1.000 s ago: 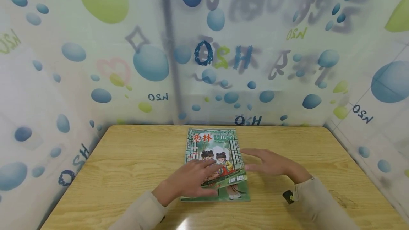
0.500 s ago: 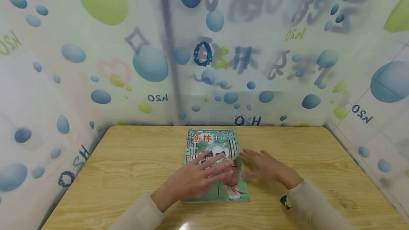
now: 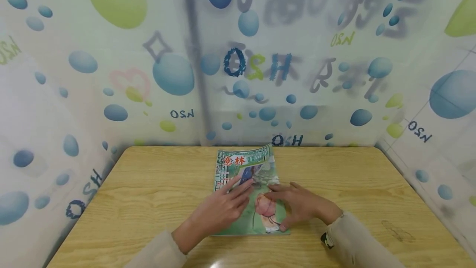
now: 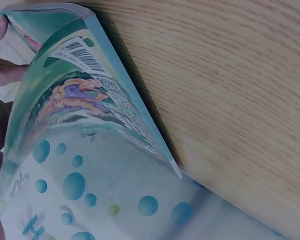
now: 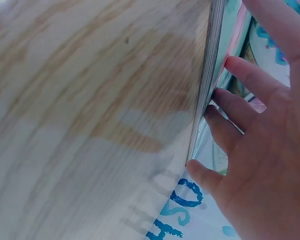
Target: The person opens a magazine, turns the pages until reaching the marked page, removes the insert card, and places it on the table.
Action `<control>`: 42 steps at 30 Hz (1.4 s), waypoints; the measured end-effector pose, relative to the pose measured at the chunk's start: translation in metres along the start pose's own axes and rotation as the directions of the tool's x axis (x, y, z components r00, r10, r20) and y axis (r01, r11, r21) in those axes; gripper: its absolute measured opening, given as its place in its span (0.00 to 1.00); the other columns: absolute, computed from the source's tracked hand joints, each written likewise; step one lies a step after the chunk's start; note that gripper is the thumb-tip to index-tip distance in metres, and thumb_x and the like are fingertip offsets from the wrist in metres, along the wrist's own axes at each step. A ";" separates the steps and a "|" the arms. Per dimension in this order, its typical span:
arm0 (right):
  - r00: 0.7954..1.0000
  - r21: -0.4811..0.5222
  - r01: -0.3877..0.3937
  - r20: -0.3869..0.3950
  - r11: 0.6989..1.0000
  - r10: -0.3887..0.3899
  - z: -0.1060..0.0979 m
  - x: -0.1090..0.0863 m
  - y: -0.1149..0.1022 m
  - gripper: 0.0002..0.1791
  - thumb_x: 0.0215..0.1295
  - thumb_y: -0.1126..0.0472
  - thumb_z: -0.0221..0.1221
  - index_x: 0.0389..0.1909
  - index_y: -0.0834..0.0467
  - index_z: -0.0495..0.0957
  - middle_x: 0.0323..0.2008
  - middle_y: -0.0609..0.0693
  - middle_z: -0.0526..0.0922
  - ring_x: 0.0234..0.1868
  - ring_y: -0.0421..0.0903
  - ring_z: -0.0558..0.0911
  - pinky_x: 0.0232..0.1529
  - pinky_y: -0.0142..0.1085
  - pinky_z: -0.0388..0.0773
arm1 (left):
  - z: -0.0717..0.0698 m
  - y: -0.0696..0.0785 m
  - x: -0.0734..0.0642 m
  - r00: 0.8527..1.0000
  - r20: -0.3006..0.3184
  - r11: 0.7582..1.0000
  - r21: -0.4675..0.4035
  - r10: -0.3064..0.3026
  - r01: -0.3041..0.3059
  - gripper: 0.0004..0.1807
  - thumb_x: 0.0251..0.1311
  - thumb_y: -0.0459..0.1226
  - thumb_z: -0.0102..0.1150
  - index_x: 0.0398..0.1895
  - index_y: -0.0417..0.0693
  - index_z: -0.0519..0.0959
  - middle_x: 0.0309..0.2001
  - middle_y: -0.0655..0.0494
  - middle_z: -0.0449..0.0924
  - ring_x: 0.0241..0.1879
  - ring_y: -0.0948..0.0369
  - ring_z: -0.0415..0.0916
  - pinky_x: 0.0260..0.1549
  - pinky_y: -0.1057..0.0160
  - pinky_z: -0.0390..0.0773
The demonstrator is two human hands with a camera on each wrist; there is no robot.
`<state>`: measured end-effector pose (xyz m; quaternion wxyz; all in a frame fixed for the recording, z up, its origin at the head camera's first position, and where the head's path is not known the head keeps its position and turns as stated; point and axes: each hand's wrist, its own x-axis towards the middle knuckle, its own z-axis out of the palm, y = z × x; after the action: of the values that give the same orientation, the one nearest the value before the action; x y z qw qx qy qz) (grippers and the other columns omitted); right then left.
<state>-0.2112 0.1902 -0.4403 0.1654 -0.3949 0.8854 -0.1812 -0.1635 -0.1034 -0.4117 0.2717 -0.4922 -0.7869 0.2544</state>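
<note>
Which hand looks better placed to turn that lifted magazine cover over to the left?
Probably the left hand: its fingers are at the lifted cover, while the right hand is over at the magazine's right edge.

The bench (image 3: 148,185) is pale yellowish wood with a visible grain and rounded far corners. A magazine (image 3: 265,208) lies on it near the middle, its spine to the person's left, its front cover raised and curving leftward over a green illustrated page. On the bench's right part is a faint dark mark (image 3: 397,231); a bright glare (image 3: 215,264) shows at the near side.
</note>
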 end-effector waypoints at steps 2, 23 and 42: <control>1.000 0.003 0.000 0.001 1.000 0.000 0.000 0.000 -0.001 0.52 0.47 0.32 0.70 0.72 0.52 0.67 0.75 0.58 0.60 0.75 0.58 0.59 0.66 0.71 0.47 | -0.002 0.001 0.000 1.000 0.028 1.000 0.009 -0.004 0.003 0.14 0.67 0.39 0.60 0.54 0.58 0.85 0.66 0.58 0.74 0.74 0.54 0.57 0.74 0.46 0.44; 1.000 -0.015 -0.011 0.000 1.000 0.011 0.002 -0.001 0.000 0.53 0.46 0.33 0.71 0.72 0.51 0.67 0.75 0.57 0.60 0.75 0.57 0.59 0.67 0.70 0.49 | -0.006 0.006 0.004 0.956 0.187 0.973 -0.011 -0.225 0.231 0.08 0.63 0.38 0.61 0.35 0.49 0.89 0.50 0.49 0.84 0.63 0.50 0.73 0.65 0.39 0.62; 1.000 -0.034 -0.005 -0.005 0.999 0.005 0.001 -0.002 -0.002 0.53 0.46 0.33 0.71 0.73 0.52 0.67 0.75 0.57 0.61 0.74 0.57 0.60 0.66 0.71 0.50 | -0.002 0.011 -0.009 0.895 0.246 0.927 0.049 -0.373 0.372 0.12 0.59 0.43 0.60 0.38 0.50 0.89 0.55 0.51 0.82 0.61 0.49 0.73 0.54 0.38 0.72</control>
<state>-0.2081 0.1908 -0.4401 0.1567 -0.3950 0.8897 -0.1666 -0.1517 -0.1072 -0.4192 0.2138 -0.2963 -0.8944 0.2581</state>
